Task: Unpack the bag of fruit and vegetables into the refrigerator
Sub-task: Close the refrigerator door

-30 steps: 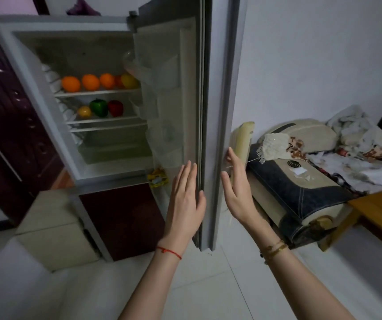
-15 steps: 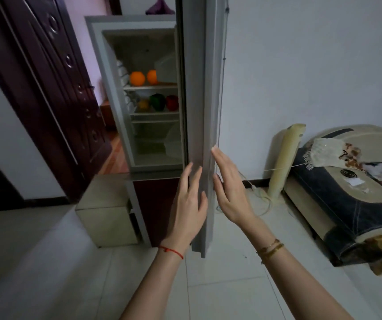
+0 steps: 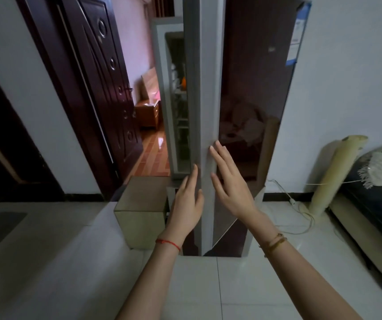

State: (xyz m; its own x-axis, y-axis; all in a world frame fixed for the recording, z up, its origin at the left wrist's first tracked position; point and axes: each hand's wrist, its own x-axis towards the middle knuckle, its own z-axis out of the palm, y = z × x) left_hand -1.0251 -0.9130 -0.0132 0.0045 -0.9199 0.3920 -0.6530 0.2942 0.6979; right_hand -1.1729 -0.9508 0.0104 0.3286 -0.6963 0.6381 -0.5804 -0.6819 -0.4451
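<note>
At the free edge of the refrigerator door (image 3: 205,112), two flat hands. Left hand (image 3: 186,207) on the inner side of that pale edge, fingers straight and together, holding nothing. Right hand (image 3: 229,183) on the outer side, fingers straight and slightly spread, fingertips (image 3: 216,144) at the seam where pale edge meets dark glossy front; actual contact hard to confirm, though very close. No bag of fruit and vegetables anywhere in view.

Refrigerator (image 3: 162,93) straight ahead, cabinet standing beside the dark wooden door (image 3: 97,88) of the room, its own door nearly edge-on to the camera. Through the narrow gap, only a sliver of shelving and one orange (image 3: 183,81).

Handling, as a judgement: a tall, rigid, fairly heavy panel on a hinge, likely to swing freely and then pull in at the seal. Glossy front probably slippery and quick to smudge, so better pushed flat-palmed than gripped. Best purchase along the free vertical edge, farthest from the hinge, about where the hands are. Loose items on the shelves a reason for a gentle close rather than a slam.

Against half a second ago: gap much narrower, most produce now hidden, dark front newly in view, right hand shifted round toward that front. A second ago, door wide open, both shelves of fruit and peppers plainly visible.
</note>
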